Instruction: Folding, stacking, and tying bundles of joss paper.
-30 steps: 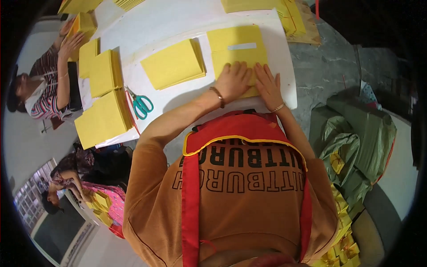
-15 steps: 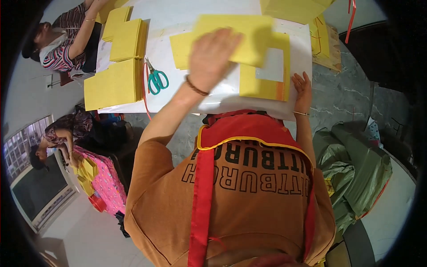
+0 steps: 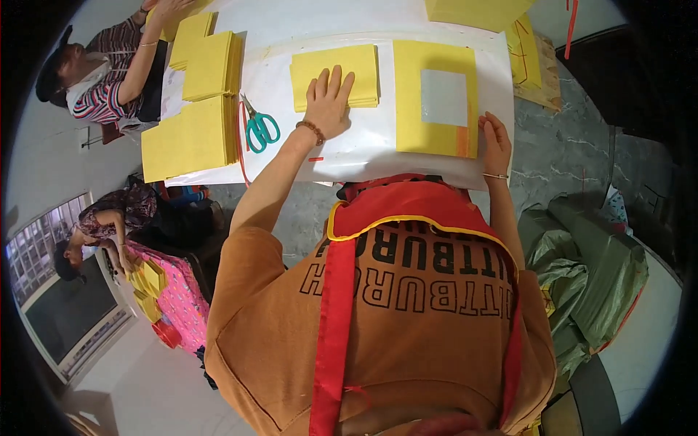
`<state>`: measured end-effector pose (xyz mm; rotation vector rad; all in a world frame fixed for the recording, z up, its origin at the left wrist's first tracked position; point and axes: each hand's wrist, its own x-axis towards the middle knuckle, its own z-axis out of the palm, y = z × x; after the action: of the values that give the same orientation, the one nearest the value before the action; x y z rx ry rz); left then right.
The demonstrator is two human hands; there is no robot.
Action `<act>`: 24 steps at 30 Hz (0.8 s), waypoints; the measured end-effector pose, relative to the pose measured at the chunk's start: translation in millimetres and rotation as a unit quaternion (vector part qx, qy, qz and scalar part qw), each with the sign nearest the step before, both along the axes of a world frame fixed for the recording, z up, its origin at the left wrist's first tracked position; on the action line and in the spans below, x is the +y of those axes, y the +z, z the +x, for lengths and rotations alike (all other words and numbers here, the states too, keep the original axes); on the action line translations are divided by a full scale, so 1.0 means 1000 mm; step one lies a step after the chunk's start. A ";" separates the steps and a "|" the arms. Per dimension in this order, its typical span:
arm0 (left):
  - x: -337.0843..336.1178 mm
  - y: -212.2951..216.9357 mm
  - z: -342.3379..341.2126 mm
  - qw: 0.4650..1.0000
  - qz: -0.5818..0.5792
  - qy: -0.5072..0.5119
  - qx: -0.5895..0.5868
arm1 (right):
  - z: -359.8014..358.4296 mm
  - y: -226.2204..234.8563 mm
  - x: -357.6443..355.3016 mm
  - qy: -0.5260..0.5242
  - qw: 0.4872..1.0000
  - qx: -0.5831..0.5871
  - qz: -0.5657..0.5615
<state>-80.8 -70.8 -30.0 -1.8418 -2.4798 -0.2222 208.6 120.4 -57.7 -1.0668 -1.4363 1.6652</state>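
My left hand (image 3: 329,105) lies flat with its fingers spread on a small stack of yellow paper sheets (image 3: 356,69). To the right of that stack lies a larger yellow sheet (image 3: 408,94) with a pale grey rectangle (image 3: 443,96) and an orange strip (image 3: 463,140) on it. My right hand (image 3: 496,144) rests at the table's right edge beside the larger sheet, fingers loosely stretched, nothing visible in them. Left of my left hand are teal-handled scissors (image 3: 260,129), their blades pointing away from me.
Thick yellow paper stacks (image 3: 187,136) line the left side of the white table (image 3: 363,156). A yellow block (image 3: 476,11) stands at the far right. A person (image 3: 109,73) works at the far left; another (image 3: 116,214) sits by a pink-covered table (image 3: 178,294). Green wrapped bundles (image 3: 600,269) stand right.
My left hand has come down with the yellow paper onto the stack, leaving the larger sheet uncovered. A small red strip now shows near the front edge. My right fingers have drawn closer together.
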 end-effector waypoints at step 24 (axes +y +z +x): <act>0.039 0.042 0.093 0.959 0.073 -0.241 -0.131 | 0.007 -0.003 0.010 0.168 0.982 -0.054 0.062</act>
<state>12.4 -32.2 12.5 -2.4526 -2.0290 -0.6860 216.0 130.5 -60.7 -0.8923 -1.8483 1.7395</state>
